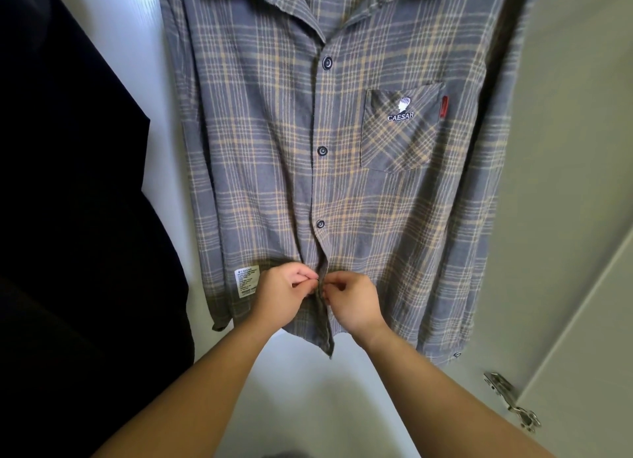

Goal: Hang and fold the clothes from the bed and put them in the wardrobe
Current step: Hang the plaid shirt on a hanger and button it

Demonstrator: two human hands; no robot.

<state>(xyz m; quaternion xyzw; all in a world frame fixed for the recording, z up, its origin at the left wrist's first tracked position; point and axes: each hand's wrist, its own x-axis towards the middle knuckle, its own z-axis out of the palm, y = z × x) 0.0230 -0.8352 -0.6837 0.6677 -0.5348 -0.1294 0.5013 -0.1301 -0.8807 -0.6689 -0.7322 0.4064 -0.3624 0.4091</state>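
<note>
We see a plaid shirt [342, 156] hanging front-on; our left hand [286, 295] and right hand [352, 302] pinch its placket edges near the hem, fingertips almost touching; three fastened buttons [322, 150] run above the fingers; a white label [246, 282] sits just left of them; a door hinge [512, 406] lies well off lower right.

Home wardrobe interior: a plaid shirt [342, 149] hangs at centre frame, a dark garment [68, 201] at left, a door [575, 183] with metal hinge [512, 406] at lower right.
</note>
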